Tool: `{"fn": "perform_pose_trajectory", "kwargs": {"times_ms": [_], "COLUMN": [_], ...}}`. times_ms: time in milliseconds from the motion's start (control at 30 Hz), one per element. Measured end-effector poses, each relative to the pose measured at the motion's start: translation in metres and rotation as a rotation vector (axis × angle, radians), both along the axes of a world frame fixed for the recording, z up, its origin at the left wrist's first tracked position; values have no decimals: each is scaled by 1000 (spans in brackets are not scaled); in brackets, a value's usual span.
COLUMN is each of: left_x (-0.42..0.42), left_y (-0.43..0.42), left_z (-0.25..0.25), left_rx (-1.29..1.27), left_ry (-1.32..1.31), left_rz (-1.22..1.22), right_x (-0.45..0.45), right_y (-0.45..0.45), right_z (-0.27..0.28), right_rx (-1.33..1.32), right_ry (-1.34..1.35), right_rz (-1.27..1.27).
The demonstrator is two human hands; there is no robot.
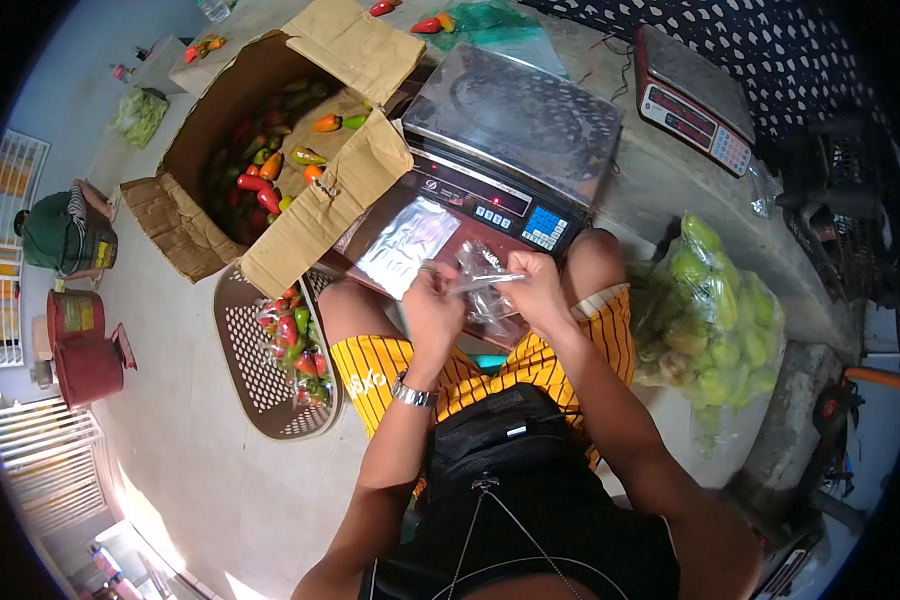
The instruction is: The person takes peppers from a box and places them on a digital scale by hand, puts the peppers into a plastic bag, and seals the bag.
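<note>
A clear plastic bag [483, 283] is stretched between my two hands, above my lap. My left hand [435, 300], with a metal watch on the wrist, is closed on one side of it. On the other side my right hand [536, 290] pinches the plastic, fingers pressed together. A stack of flat clear bags [407, 243] lies just beyond my left hand. Past both hands stands a digital scale [515, 125] with a lit display. Left of it, an open cardboard box [315, 215] holds red, orange and green peppers [260, 190].
A plastic basket [245, 365] with bagged peppers [298, 345] sits by my left leg. At my right lies a big bag of green produce [710, 320]. A second scale [692, 105] stands farther right. Another person [60, 230] bends near red tubs [85, 345].
</note>
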State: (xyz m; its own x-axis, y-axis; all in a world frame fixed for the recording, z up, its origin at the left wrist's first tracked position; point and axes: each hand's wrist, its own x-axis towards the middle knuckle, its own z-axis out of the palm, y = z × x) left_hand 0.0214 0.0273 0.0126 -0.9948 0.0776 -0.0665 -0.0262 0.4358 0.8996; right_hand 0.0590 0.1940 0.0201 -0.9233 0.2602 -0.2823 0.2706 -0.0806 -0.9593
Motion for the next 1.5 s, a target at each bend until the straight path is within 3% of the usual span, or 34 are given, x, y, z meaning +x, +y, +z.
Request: {"fn": "perform_pose_trajectory", "kwargs": {"times_ms": [33,67,167,200,267,300,333,433,500,600,700,733,800,867,933,1067,1167,1200,1300,1333,1433,1500], "left_x": [-4,-9,-17,-17,-7,-1,2,4,-3,-7,-12,-12,-6,-6,-9,-13,-19,-21,-24,-27,-29,-28], "left_y": [-2,-8,-14,-15,-8,-2,2,6,-9,-20,-11,-7,1,5,7,5,-7,-9,-17,-19,-24,-18], "left_z": [4,10,-14,-21,11,24,26,5,-3,6,14,18,24,18,5,3,17,24,21,13,6,-2], "left_rx": [-124,-177,89,302,164,95,86,108,-79,-159,8,110,49,27,69,273,-292,-382,-389,-407,-163,-78], "left_ry": [81,-16,145,-36,-34,-35,-195,128,188,226,319,210,112,17,23,-58,94,31,229,417,158,140], "left_rz": [90,99,124,114,28,-17,-13,-42,39,125,153,57,68,39,11,17,-12,-3,33,49,52,25], "right_x": [4,8,15,14,-1,-4,-7,-16,-21,-17,-16,-15,-11,-17,-20,-27,-26,-25,-27,-26,-29,-33], "right_y": [0,2,-1,-11,-24,-24,-24,-18,-10,-1,-5,-10,-23,-28,-25,-11,-2,-5,-12,-8,-12,-15], "right_z": [4,3,5,22,23,18,12,-4,-1,7,11,12,20,15,-3,-28,-14,-10,5,10,9,10], "right_rx": [28,284,606,659,722,637,553,333,548,629,581,549,555,813,830,75,556,614,605,625,790,855], "right_ry": [6,116,187,148,343,316,286,60,22,72,101,98,90,399,535,146,160,177,203,207,461,458], "right_rz": [20,63,76,1,-172,-140,-112,45,-109,-66,-25,-14,-10,-156,-171,168,80,29,-124,-108,-126,-59]}}
